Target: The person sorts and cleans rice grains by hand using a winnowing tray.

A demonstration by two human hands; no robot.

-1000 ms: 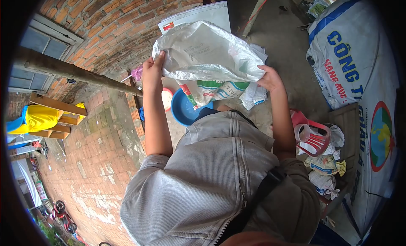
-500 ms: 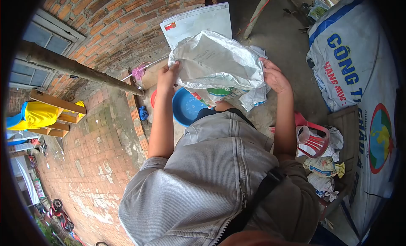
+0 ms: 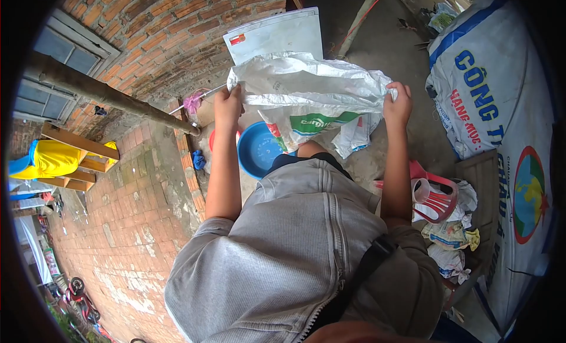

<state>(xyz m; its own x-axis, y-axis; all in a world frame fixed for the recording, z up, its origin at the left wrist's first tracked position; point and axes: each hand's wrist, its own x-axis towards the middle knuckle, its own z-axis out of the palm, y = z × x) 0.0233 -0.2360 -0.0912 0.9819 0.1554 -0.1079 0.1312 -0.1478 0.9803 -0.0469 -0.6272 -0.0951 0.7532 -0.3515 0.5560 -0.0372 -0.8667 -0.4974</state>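
Note:
A white woven plastic sack (image 3: 318, 116) with green and red print hangs in front of me, its mouth stretched wide between my two hands. My left hand (image 3: 227, 107) is closed around the rim at the left corner. At the right corner my right hand (image 3: 398, 104) pinches the same rim, fingers curled over it. The sack's pale inside shows through the opening. Under its lower left side stands a blue basin (image 3: 257, 148), partly hidden by the sack and my knee. Another white sack (image 3: 355, 135) lies on the ground behind the held one.
A white panel (image 3: 277, 39) leans beyond the sack. A red plastic chair (image 3: 439, 204) with a clear cup (image 3: 421, 191) stands at right, near crumpled sacks (image 3: 451, 234). A large printed tarp (image 3: 489, 101) fills the right side. A wooden pole (image 3: 112, 95) crosses at left.
My right hand has moved right and my left hand slightly left, pulling the sack's mouth wider and flatter. More of the green printed front now shows.

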